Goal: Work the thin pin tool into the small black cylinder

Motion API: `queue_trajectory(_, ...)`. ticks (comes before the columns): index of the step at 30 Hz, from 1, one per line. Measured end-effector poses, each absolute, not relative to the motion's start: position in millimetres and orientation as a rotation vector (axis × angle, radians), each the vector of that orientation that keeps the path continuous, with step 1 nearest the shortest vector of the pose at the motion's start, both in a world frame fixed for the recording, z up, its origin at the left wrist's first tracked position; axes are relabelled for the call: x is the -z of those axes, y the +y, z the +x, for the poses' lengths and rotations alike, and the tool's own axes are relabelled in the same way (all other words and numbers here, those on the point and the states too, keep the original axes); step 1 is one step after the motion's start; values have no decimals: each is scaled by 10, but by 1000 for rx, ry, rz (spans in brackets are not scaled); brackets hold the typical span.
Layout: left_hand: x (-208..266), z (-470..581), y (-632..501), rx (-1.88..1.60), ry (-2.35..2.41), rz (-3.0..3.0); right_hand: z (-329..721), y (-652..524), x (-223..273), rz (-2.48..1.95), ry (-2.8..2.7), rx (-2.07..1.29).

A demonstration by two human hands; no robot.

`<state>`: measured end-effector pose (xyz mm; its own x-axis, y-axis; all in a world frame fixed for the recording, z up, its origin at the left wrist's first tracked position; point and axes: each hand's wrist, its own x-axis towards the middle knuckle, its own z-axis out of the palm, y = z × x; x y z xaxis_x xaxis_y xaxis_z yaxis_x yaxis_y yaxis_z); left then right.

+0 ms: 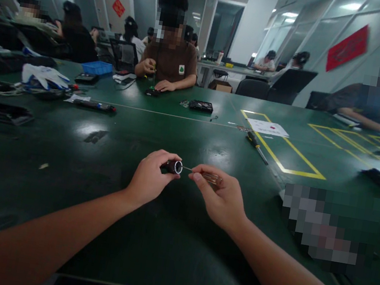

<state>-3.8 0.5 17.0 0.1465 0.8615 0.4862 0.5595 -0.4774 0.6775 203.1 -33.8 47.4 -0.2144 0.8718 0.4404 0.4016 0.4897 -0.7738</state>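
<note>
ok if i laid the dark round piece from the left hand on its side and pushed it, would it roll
The dark round piece would probably roll, since its end looks circular. The glossy table might offer little grip. The piece seems stiff, as the left hand doesn't visibly dent it.

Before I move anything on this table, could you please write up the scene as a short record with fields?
Left hand: holds a dark tube with a silver-rimmed end
Right hand: holds a small screwdriver by its clear brownish handle
Alignment: screwdriver shaft points toward the tube's rimmed end; contact unclear
Table: green, with a larger screwdriver beside a yellow tape outline
Far left: white gloves, blue tray
Opposite: person in a brown shirt
</note>
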Motion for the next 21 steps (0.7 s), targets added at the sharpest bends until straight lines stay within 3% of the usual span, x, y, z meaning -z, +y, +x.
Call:
queue_trajectory(10, -160, -76, 21, -1231, 1372, 2114, 2036, -189, -428, -997, -1351, -1134)
queue_trajectory(21, -185, -42, 12, -1284, 1367, 2108, 2021, -365, -484, -1082, -1745, -630)
